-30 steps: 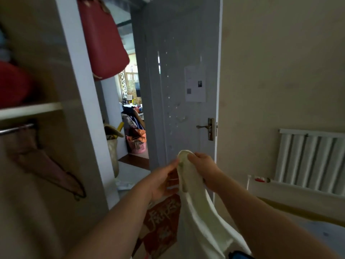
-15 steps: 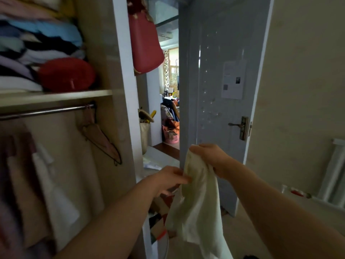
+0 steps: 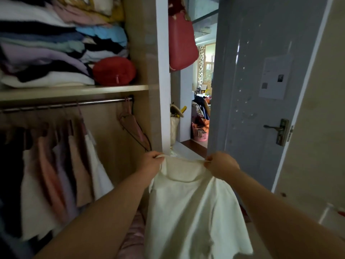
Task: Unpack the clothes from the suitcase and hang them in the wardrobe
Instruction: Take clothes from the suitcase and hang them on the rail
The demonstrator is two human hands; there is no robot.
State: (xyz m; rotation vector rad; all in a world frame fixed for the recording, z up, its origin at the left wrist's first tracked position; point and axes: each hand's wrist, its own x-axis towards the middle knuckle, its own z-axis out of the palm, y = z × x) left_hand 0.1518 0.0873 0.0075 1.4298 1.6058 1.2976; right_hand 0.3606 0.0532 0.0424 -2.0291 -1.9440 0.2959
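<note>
Head view: left hand (image 3: 152, 162) and right hand (image 3: 222, 164) each pinched the white garment (image 3: 194, 208) at its neckline, fingers (image 3: 208, 162) curled on the fabric. The collar ran horizontally at lower centre, with the body hanging down. Empty hangers (image 3: 133, 126) hung on the rail (image 3: 65, 105) up-left of the left hand, so it was likely the nearer one to reach.

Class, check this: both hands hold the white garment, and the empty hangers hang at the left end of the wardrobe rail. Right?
No: the head view shows the empty hangers at the right end of the rail. The left hand and right hand do hold the white garment.
</note>
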